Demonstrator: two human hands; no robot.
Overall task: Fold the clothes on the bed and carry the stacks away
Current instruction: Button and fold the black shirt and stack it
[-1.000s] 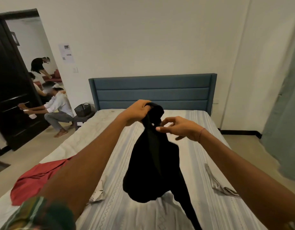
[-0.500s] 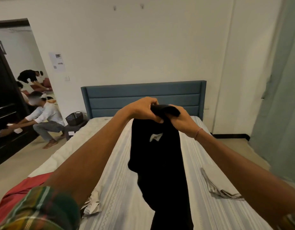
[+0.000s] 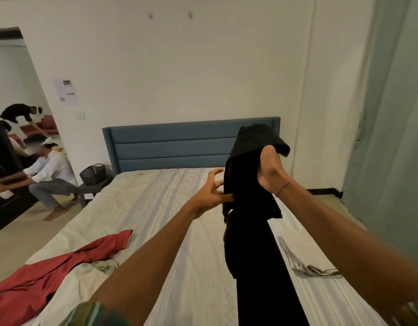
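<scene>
Landmark: the black garment [image 3: 250, 231], which hangs in a long dark column down the right-centre of my view; every place below is given from it.

Near, left of the garment's lower end: the red garment [image 3: 50, 269] lies spread and unfolded on the bed [image 3: 156, 208], well apart from both my hands.

Near, right of the garment's lower end: a folded beige cloth [image 3: 304, 257] lies flat on the mattress, just beside the hanging cloth.

My left hand [image 3: 209, 194]: fingers spread and loosely curled. One or two fingertips reach the garment's left edge at about mid height. I hold nothing firmly yet, though the contact spot is dark and I may be pinching a thin fold.

My right hand [image 3: 270, 170]: raised, palm towards me, fingers closed on the top of the garment, which drapes over them like a hood.

Long axis: vertical, from my right hand down past the bottom of the view. I cannot see the lower end.

Which way from my free fingers: the cloth lies directly to the right of my left hand, touching it.

Nearer hand for the next grip: the left, I judge, since it is already at the side edge while the right carries the weight.

Far, behind the garment's top: the blue headboard [image 3: 175, 147].
</scene>
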